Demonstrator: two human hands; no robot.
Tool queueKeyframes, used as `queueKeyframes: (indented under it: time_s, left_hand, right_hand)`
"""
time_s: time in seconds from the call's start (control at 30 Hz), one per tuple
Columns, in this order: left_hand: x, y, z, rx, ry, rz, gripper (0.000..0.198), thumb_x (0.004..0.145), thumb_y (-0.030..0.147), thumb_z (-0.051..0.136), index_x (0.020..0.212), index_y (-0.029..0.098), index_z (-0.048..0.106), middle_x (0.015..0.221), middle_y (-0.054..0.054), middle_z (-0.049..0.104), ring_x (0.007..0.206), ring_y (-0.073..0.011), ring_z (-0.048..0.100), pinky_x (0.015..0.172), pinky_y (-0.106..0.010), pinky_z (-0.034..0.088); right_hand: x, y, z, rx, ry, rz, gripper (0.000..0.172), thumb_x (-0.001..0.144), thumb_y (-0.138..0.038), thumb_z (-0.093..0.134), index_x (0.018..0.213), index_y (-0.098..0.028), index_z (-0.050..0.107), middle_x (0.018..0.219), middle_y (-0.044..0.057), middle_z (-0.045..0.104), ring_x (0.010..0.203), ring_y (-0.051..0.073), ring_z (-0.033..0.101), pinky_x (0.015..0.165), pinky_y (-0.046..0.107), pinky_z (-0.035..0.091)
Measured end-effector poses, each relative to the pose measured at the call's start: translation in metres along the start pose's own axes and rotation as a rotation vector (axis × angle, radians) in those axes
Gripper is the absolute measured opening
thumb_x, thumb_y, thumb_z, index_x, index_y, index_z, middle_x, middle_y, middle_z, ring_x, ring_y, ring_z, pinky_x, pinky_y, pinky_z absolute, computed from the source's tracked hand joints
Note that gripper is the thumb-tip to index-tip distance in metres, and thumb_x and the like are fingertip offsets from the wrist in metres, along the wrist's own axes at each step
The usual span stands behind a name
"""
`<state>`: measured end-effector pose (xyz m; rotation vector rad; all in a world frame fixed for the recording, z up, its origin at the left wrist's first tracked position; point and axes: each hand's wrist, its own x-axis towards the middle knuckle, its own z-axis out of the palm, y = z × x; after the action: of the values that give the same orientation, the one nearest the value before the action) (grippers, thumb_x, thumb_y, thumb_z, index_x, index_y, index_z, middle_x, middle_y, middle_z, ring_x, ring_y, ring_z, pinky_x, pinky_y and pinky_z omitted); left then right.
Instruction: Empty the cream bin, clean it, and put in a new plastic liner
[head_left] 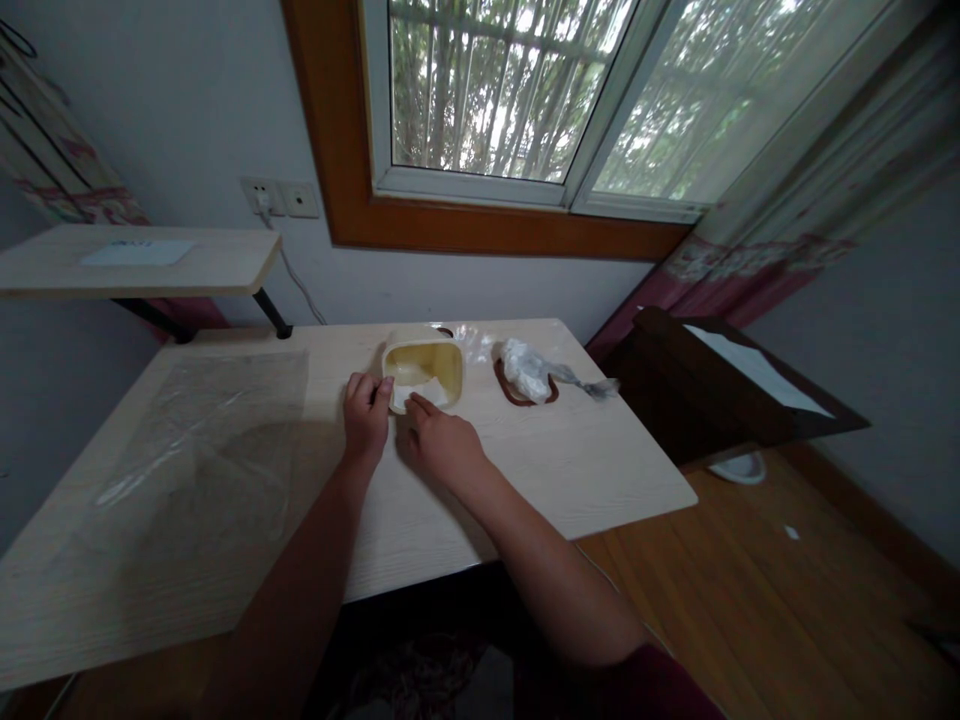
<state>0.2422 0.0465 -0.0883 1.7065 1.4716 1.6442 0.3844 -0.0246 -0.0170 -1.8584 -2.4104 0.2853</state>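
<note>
The tub (427,358) is set on the desk (570,470), its rim grasped at eight o'clock by the left hand (366,415), apparently for steadiness. White paper (421,392) inside is touched at six o'clock by the right hand (448,445); whether it is pinched cannot be told. A clear sheet (210,440) is spread at nine o'clock, and a crumpled bag (529,370) is laid at three.
</note>
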Motion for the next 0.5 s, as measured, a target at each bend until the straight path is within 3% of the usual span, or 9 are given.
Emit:
queueKeyframes:
  time_s: [0.23, 0.5]
  left_hand:
    - [0.002, 0.006, -0.001, -0.013, 0.007, -0.014, 0.028, 0.096, 0.035, 0.057, 0.071, 0.023, 0.053, 0.080, -0.002, 0.051, 0.080, -0.0196, 0.053, 0.078, -0.033, 0.042]
    - [0.002, 0.004, 0.001, -0.050, -0.063, -0.036, 0.033, 0.096, 0.041, 0.055, 0.069, 0.023, 0.050, 0.075, -0.001, 0.052, 0.076, -0.0187, 0.051, 0.073, -0.031, 0.039]
  right_hand:
    - [0.004, 0.019, -0.009, -0.096, -0.045, 0.114, 0.047, 0.100, -0.020, 0.040, 0.145, -0.020, 0.053, 0.154, 0.018, 0.051, 0.107, 0.029, 0.073, 0.088, 0.044, 0.059]
    - [0.016, 0.015, -0.015, -0.088, -0.073, 0.080, 0.039, 0.101, -0.017, 0.038, 0.128, -0.017, 0.067, 0.124, 0.018, 0.073, 0.105, 0.029, 0.074, 0.086, 0.040, 0.058]
